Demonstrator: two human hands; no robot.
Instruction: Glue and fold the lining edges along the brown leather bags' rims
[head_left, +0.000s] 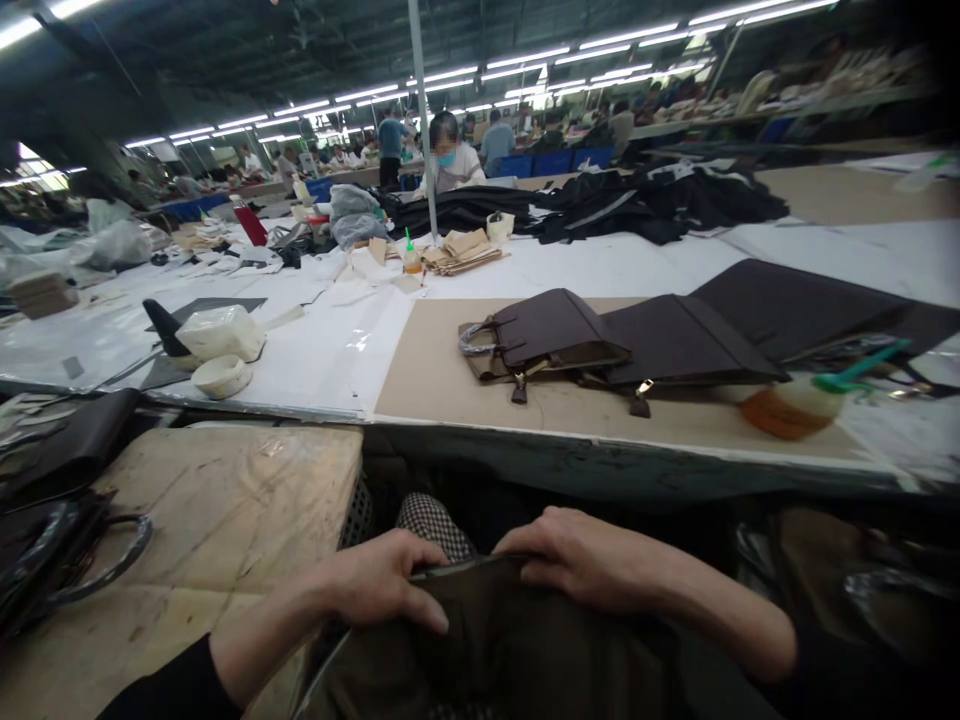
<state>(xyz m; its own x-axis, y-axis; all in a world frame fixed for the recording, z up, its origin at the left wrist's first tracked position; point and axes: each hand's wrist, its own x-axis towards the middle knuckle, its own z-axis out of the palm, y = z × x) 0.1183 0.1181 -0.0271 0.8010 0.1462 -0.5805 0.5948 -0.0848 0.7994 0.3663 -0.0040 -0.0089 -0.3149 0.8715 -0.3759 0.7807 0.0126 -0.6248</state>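
Note:
A dark brown piece of bag lining or bag body (510, 640) is spread over my lap, below the table edge. My left hand (394, 580) grips its top edge, thumb on the near face and fingers over the far side. At the same edge, a little to the right, my right hand (570, 560) is closed on it, with some fingertips hidden behind the cloth. The rim between both hands looks stretched fairly straight. Checkered fabric (433, 525) shows just beyond the edge.
Dark brown handbags (555, 330) lie overlapping on the table, beside a bottle of amber liquid (795, 405). Left are a white block (221, 333), a small round dish (222, 376) and a worn board (247, 500) with more bags (67, 450). A masked co-worker (454, 165) sits across.

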